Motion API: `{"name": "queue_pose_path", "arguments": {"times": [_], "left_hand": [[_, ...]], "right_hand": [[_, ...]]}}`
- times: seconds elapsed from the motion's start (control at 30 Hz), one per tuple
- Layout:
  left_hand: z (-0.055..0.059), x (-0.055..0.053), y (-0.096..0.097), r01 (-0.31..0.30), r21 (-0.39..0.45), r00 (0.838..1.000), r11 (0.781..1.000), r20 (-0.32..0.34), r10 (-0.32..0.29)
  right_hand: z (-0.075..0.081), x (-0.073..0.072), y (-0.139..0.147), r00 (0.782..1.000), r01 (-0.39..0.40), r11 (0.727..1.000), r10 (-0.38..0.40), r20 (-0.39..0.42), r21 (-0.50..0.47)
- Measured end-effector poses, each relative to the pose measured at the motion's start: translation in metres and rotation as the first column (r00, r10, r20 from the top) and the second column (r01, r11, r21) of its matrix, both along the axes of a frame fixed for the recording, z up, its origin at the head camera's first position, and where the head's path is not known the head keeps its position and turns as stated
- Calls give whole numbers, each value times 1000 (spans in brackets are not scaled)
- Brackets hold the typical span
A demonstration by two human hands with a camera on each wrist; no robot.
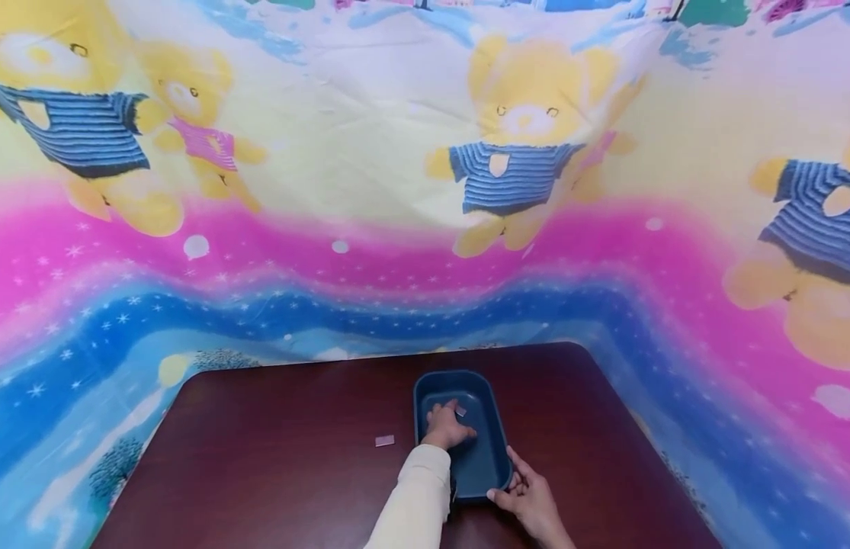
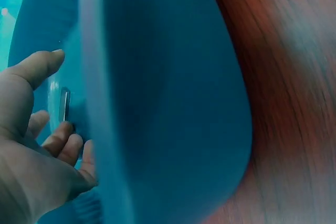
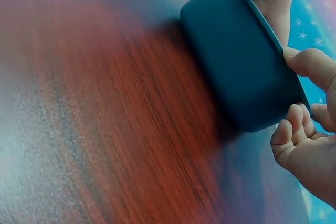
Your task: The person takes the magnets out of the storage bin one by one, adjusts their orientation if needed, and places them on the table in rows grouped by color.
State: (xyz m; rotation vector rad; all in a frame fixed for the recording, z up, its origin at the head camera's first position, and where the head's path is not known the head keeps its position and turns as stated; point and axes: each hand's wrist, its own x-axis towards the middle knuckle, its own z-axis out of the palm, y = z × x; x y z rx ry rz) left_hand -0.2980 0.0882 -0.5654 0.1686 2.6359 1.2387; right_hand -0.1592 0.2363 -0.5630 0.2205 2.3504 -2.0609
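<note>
A dark blue rectangular tray (image 1: 476,469) stands on the table. My left hand (image 1: 447,427) reaches down into it, thumb and fingers spread apart. Beside those fingertips, inside the tray, is a small pinkish rectangular piece (image 1: 460,410). In the left wrist view this piece (image 2: 65,104) shows its narrow edge close to a fingertip; whether they touch I cannot tell. At the tray's near right corner my right hand (image 1: 530,499) grips the rim, thumb on top and fingers against the outer side. A second small pinkish piece (image 1: 384,441) lies on the table, left of the tray.
The dark reddish-brown table (image 1: 280,450) has rounded far corners. Behind and beside it hangs a curtain (image 1: 370,152) printed with bears. A pale sleeve (image 1: 416,496) covers the left forearm, which passes over the tray's left rim.
</note>
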Motion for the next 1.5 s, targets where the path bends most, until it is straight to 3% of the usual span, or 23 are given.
{"name": "queue_pose_path", "arguments": {"times": [0.2, 0.33, 0.53, 0.63, 0.77, 0.9, 1.1, 1.5], "left_hand": [[-3, 4, -4, 14, -55, 998, 998, 69, -10], [-1, 3, -2, 28, -29, 999, 999, 48, -27], [-2, 2, -1, -11, -59, 1000, 998, -2, 11], [-1, 1, -2, 27, -95, 1000, 995, 17, -25], [1, 0, -3, 85, -124, 996, 989, -2, -86], [3, 0, -4, 70, -102, 997, 992, -35, -74], [-1, 4, -2, 80, -102, 997, 991, -7, -82], [-17, 6, 5, 59, -205, 988, 977, -129, -87]], "right_hand": [[16, 7, -8, 999, -44, 998, 44, -7, -38], [8, 4, -3, 999, -33, 999, 32, -16, -38], [-8, 0, 3, 1000, -23, 1000, 23, -5, -10], [-10, 0, 3, 1000, -22, 1000, 22, -8, -2], [-11, 0, 2, 1000, -9, 1000, 9, -20, -2], [-9, 0, 3, 1000, -1, 1000, 1, -4, -7], [-1, 0, 3, 999, -16, 999, 18, 40, -37], [-9, -1, 2, 1000, 3, 999, -4, 27, 40]]}}
